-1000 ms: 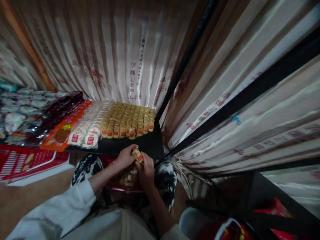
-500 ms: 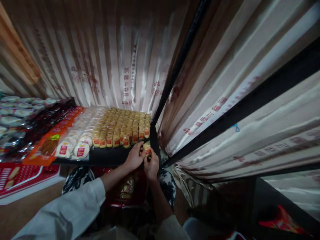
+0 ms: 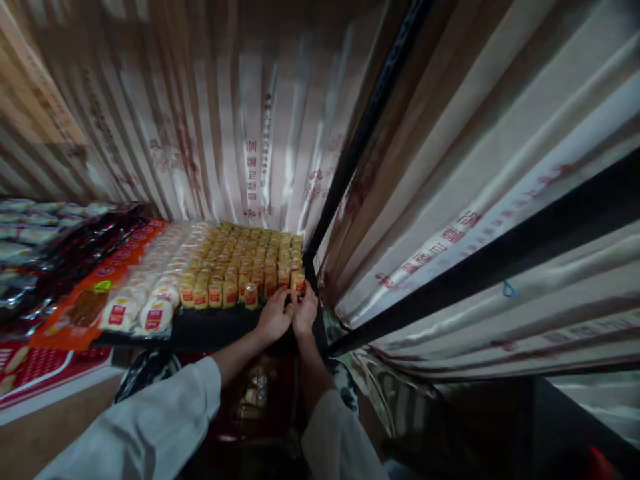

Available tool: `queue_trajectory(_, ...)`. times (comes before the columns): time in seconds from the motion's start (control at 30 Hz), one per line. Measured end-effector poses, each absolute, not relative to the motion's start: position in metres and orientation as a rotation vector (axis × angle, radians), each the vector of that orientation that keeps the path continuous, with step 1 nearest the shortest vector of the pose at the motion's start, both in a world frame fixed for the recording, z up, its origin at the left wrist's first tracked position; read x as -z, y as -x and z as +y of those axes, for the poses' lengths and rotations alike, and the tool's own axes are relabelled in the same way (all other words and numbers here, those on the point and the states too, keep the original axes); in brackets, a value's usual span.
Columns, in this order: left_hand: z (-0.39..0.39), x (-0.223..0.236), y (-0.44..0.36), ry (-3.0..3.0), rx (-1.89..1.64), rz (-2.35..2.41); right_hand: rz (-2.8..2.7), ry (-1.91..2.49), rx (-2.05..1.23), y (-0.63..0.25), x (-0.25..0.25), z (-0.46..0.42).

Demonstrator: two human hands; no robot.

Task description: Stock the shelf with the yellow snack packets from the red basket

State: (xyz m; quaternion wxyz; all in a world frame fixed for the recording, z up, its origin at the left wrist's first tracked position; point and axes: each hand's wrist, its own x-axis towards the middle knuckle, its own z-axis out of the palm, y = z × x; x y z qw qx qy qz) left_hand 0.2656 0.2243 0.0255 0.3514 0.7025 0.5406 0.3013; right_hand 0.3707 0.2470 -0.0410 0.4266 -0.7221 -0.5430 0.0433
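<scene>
At the front right end of the rows of small yellow wrapped snack packs [image 3: 240, 260], both hands meet around one snack pack [image 3: 299, 283] with a red label. My right hand [image 3: 305, 313] has its fingers closed on the pack's right and lower side. From the left, my left hand [image 3: 275, 318] reaches in with bent fingers at the pack's lower left; its fingertips are partly hidden. The pack stands upright in line with the front of the right-hand rows. One other pack [image 3: 251, 297] stands slightly forward of its neighbours, left of my hands.
White round packs [image 3: 154, 317], orange bags [image 3: 83, 310] and dark shiny packs [image 3: 30, 303] lie left along the black shelf [image 3: 210, 328]. A dark post [image 3: 330, 193] rises at the right corner before pleated curtains [image 3: 225, 133]. A red container [image 3: 270, 417] with packs sits below.
Both hands have brought the snack pack from in front of the rows forward to the end of the right-hand row, and it now stands upright. The view has shifted slightly.
</scene>
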Motion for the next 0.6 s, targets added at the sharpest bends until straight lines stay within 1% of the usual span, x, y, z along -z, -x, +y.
queue_trajectory(0.37,0.233,-0.011,-0.267,-1.737,-0.793,1.387,-1.36,1.767,-0.176,-0.374,0.049,0.26)
queue_trajectory(0.6,0.236,-0.01,-0.269,-1.736,-0.81,1.38,-1.37,1.752,-0.102,-0.373,0.052,0.261)
